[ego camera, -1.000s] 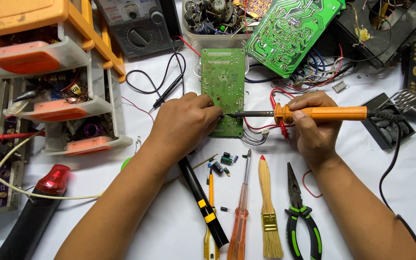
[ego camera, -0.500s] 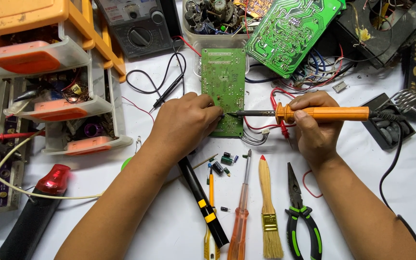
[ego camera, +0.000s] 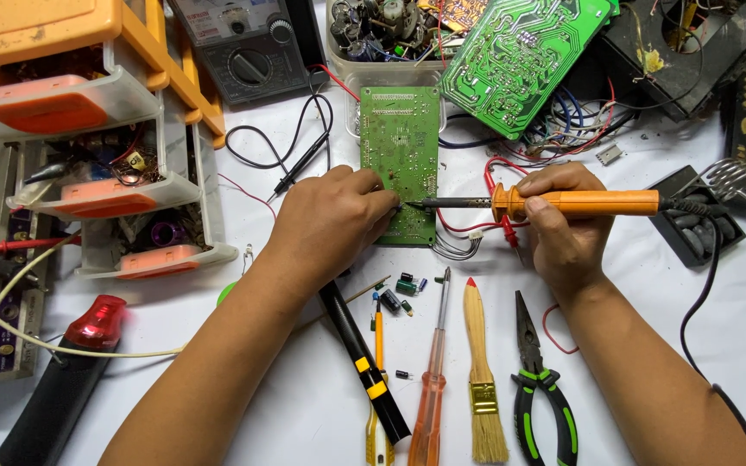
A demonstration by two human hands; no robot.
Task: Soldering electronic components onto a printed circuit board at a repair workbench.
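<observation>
A small green circuit board [ego camera: 401,147] lies on the white table, solder side up. My left hand [ego camera: 331,217] rests on its lower left corner with fingers closed; what it pinches is hidden. My right hand [ego camera: 563,223] grips an orange-handled soldering iron [ego camera: 580,203] lying level, its dark tip touching the board's lower edge beside my left fingertips. Red and grey wires [ego camera: 459,237] run from the board under the iron.
Orange drawer organiser [ego camera: 88,129] at left, multimeter [ego camera: 248,43] and its probe [ego camera: 304,160] behind. Larger green board [ego camera: 520,56] at back right. In front lie small capacitors [ego camera: 403,289], a screwdriver [ego camera: 432,380], brush [ego camera: 481,380], green-handled pliers [ego camera: 537,388], a black pen-like tool [ego camera: 360,358].
</observation>
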